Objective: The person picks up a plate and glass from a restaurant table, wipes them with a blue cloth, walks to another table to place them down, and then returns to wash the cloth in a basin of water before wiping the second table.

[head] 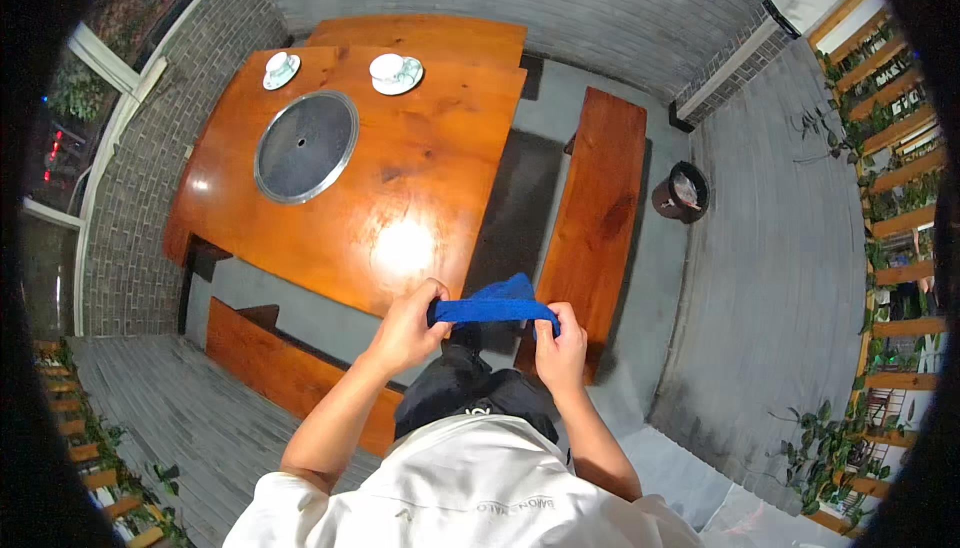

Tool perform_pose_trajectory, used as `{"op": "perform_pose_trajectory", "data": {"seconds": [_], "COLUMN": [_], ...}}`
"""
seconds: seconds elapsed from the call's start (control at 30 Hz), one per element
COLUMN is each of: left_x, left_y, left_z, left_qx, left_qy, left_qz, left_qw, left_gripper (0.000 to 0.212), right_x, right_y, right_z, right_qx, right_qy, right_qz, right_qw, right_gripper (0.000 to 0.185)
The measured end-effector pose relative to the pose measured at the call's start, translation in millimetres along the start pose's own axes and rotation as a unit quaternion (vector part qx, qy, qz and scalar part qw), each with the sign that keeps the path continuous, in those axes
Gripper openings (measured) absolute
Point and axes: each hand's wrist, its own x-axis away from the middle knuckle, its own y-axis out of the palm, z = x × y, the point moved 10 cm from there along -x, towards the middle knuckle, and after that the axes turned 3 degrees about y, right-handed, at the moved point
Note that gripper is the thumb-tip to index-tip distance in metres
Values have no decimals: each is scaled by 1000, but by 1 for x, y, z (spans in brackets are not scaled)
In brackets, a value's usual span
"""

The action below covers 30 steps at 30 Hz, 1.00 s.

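Observation:
A blue cloth point(491, 311) is stretched in a folded band between my two hands, in front of my waist. My left hand point(411, 327) pinches its left end between thumb and fingers. The right end is gripped by my right hand point(561, 345). Behind the band, a loose part of the cloth rises to a peak. Both hands are near the close corner of a brown wooden table point(420, 195), whose glossy top reflects a bright light.
On the table are a round dark plate with a metal rim point(306, 147) and two cups on saucers point(397, 74), point(280, 70). Wooden benches point(596, 210) stand around it. A dark waste bin point(680, 192) sits by the right wall. Slatted wood with leafy plants point(900, 225) lines the right.

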Motion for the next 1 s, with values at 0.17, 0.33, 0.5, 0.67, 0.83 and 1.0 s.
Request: {"op": "perform_pose_trajectory", "data": {"seconds": [0.17,0.33,0.5,0.67,0.83,1.0], "left_x": [-66,-179,-300,-360,-370,-436], "left_y": [-33,-70,-73,-13,52,44], "left_z": [-35,-66,-117,-174,-220,-231], "left_qx": [4,-13,-137,-222,-329,-337], "left_qy": [12,51,-30,-43,-103,-95], "left_qz": [55,168,245,190,12,0], "left_qw": [998,984,959,955,938,937], "left_gripper": [25,34,44,47,53,53], "right_x": [-75,-191,-315,-375,-393,-455], "right_y": [27,77,110,178,220,234], "right_z": [-7,3,27,44,94,105], "right_qx": [-35,-266,-100,10,-47,-110], "right_qy": [-7,77,37,31,155,176], "right_qz": [41,65,168,82,-52,-42], "right_qw": [999,959,980,996,985,977], "right_gripper": [15,17,32,55,64,62]}}
